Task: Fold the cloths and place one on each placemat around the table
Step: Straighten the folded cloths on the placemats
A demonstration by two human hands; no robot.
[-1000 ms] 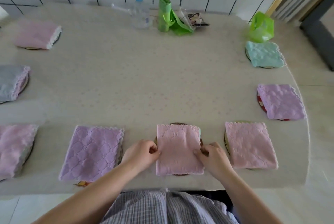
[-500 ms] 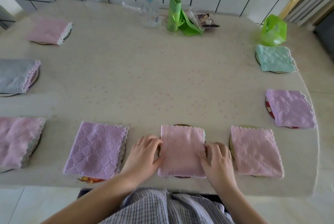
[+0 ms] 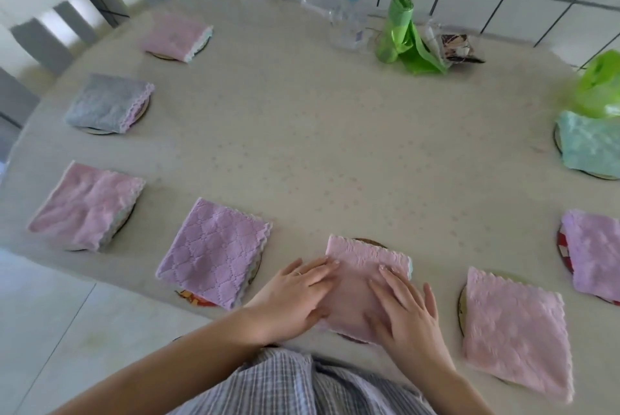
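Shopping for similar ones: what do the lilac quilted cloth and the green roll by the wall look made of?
Lilac quilted cloth: soft plush microfibre, likely; fuzzy matte pile, stitched diamond pattern, scalloped edge. Green roll: thin plastic film, probably bags; glossy, translucent, crinkled loose end.

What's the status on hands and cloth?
Left hand and right hand flat, open. Folded pink textured cloth pressed on round placemat. Nothing in the way.

Eight folded cloths lay round the table: four pink, two lilac, one grey, one teal. Two hands pressed one.
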